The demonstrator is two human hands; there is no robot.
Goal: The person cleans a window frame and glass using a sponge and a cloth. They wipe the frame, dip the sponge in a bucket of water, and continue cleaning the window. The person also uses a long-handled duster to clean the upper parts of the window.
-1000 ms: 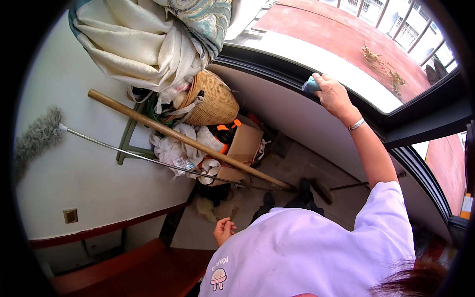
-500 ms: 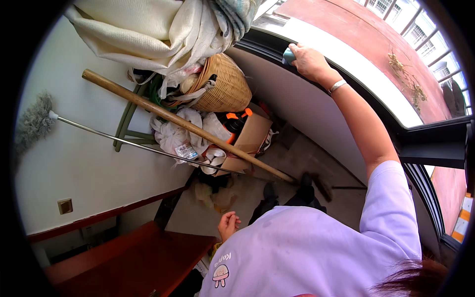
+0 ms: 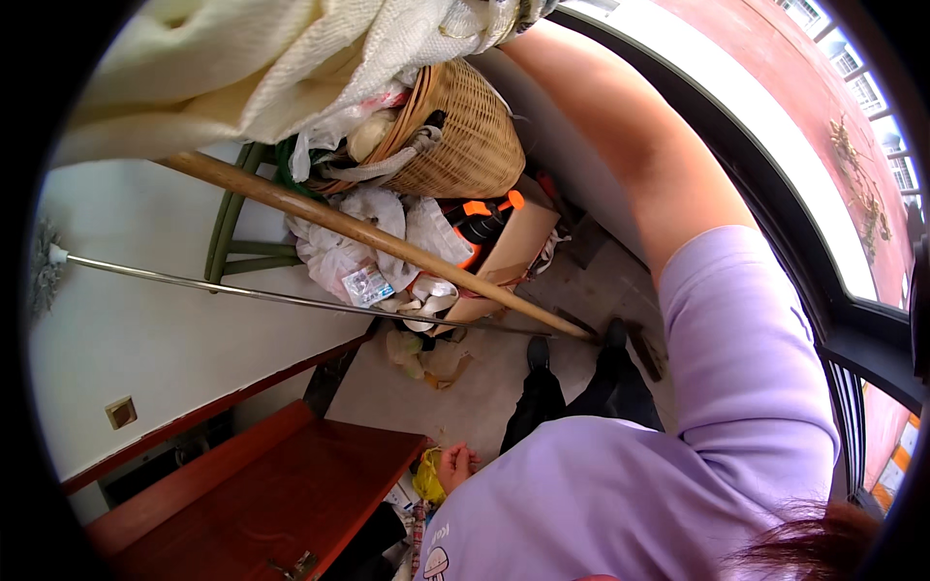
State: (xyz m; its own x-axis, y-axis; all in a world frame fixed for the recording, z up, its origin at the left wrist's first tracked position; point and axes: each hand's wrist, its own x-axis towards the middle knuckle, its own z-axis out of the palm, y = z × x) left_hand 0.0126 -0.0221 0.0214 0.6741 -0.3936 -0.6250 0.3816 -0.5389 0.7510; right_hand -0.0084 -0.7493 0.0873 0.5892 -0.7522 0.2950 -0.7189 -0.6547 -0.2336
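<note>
My right arm (image 3: 620, 126) stretches up along the window frame (image 3: 819, 281) toward the far end. Beyond the forearm, my right hand is hidden behind the bunched cream curtain (image 3: 291, 68), so its grip does not show. Low in the view, my left hand (image 3: 455, 468) hangs beside my body with its fingers curled in and nothing visible in them. A yellow plastic bag (image 3: 428, 476) is just to the left of that hand, and I cannot tell whether they touch.
A wooden pole (image 3: 378, 237) and a duster's metal rod (image 3: 223, 283) slant across the corner. Behind them are a wicker basket (image 3: 475, 136), a cardboard box (image 3: 523, 242), white bags (image 3: 329, 252) and green chair legs (image 3: 225, 228). A red-brown wooden panel (image 3: 281, 484) juts out lower left.
My right hand, which held a blue-green cloth or sponge on the window frame, has reached farther up and left, out of sight behind the curtain. My view has shifted; the left hand stays curled.
</note>
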